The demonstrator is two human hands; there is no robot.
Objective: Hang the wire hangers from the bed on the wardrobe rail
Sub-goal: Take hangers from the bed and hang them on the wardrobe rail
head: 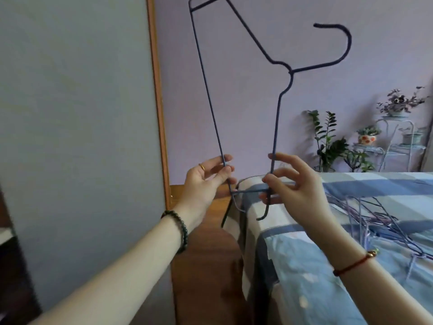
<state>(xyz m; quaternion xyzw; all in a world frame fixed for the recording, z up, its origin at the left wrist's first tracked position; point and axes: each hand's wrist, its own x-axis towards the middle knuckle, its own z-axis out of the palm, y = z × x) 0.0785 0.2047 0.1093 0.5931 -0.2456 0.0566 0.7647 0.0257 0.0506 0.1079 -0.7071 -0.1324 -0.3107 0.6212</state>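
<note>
I have one dark blue wire hanger (pixel 290 72) up in front of me, stood on end. Its hook curls out to the right, and its far shoulder runs off the top of the view. My left hand (pixel 206 181) pinches the long straight bar low down, thumb and forefinger (pixel 226 171) closed on the wire and the other fingers loose behind it. My right hand (pixel 297 184) pinches the sloping shoulder wire at about the same height, fingertips bent around it. The hanger rises well above both grips, and only its lower end sits at hand level. There a short cross wire (pixel 250 191) runs between my two hands. Two dark wire ends poke down below that. I can't make out whether they belong to this hanger or to a second one tangled with it.

The hanger is held over the corner of the bed (pixel 304 266), just off its blue checked cover and not touching it. The other wire hangers (pixel 384 221) lie in a loose heap on the cover, to the right of my right wrist. A grey panel (pixel 82 113) with a wooden edge (pixel 159 102) stands beside my left arm. Potted plants (pixel 328 137) and a white wire stand (pixel 396 127) sit against the lilac wall beyond the bed.
</note>
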